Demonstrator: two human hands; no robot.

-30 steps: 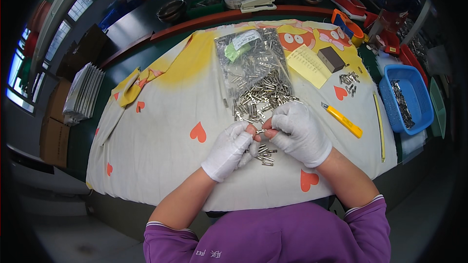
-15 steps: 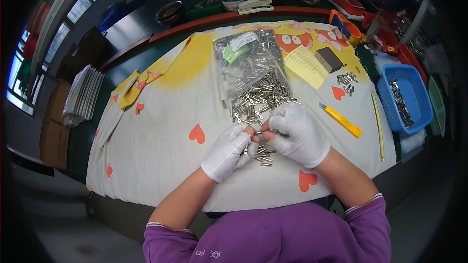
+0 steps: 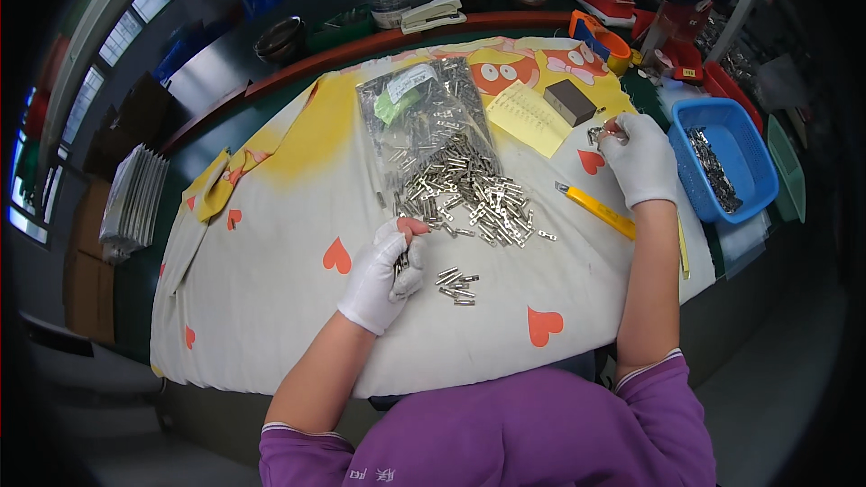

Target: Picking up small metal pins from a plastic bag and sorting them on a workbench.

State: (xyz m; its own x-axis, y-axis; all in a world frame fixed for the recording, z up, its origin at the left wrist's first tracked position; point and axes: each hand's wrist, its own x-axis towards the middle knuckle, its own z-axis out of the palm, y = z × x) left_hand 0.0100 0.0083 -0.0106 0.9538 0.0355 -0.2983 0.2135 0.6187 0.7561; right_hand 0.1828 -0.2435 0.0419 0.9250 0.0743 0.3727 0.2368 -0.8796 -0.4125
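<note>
My left hand (image 3: 377, 278), in a white glove with bare fingertips, is curled around several small silvery metal parts (image 3: 400, 263). It rests near the front of a big loose heap of the same parts (image 3: 496, 207). My right hand (image 3: 642, 162), gloved alike, reaches to the far right with fingers pinched at a smaller pile of parts (image 3: 594, 135). What lies between those fingertips is hidden. Several more parts (image 3: 457, 287) form a small group right of my left hand. A clear plastic bag of parts (image 3: 410, 131) lies open behind the heap.
A yellow utility knife (image 3: 595, 209) lies below my right hand. Beyond are a yellow paper slip (image 3: 528, 119) and a dark block (image 3: 569, 103). At right stands a blue basket (image 3: 767, 162) with metal pieces; a stapler (image 3: 433, 14) sits at the back. Patterned cloth (image 3: 271, 307) covers the table.
My hands were together over the heap's near edge; now they are apart. The right has swung out to the small pile at far right, the left drawn slightly left. The view has shifted.
</note>
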